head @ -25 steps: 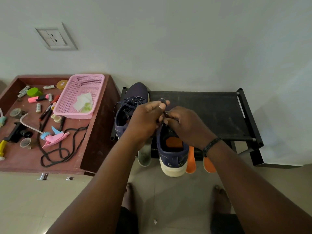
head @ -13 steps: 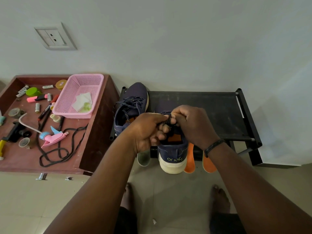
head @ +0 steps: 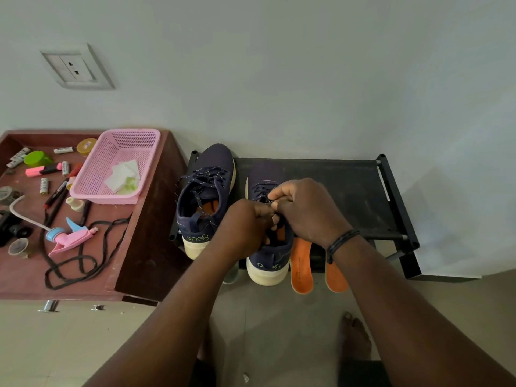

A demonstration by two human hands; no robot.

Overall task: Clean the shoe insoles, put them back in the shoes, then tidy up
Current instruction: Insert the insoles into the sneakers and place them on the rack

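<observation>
While two navy shoes stand heel-out on the black shoe rack [head: 349, 191], both hands meet over the one nearer the rack's middle [head: 269, 262]: the left hand [head: 245, 227] has its fingers curled at that shoe's opening, and the right hand [head: 304, 208] pinches the shoe's dark laces [head: 261, 188] between thumb and fingertips, though what exactly the left fingers hold is hidden behind the knuckles. A dark bracelet [head: 342, 243] circles the right wrist. The other shoe [head: 205, 196] sits at the rack's left end, touching nothing but the shelf, with one orange insole showing inside it [head: 208, 206]; a sliver of orange also shows inside the held shoe. Two more orange insoles [head: 301, 263] [head: 335, 275] lie side by side at the rack's front edge, just right of the held shoe, their ends overhanging. Left of the rack stands one reddish-brown table [head: 25, 272] carrying one pink basket [head: 117, 166] with white wipes [head: 122, 174] in it, one pink spray nozzle [head: 71, 237], one black cord [head: 83, 261] looped across the top, and a scatter of markers and small batteries too many and too small to count surely. One wall socket [head: 74, 67] is set above the table. Two bare feet show on the floor in front of the rack.
</observation>
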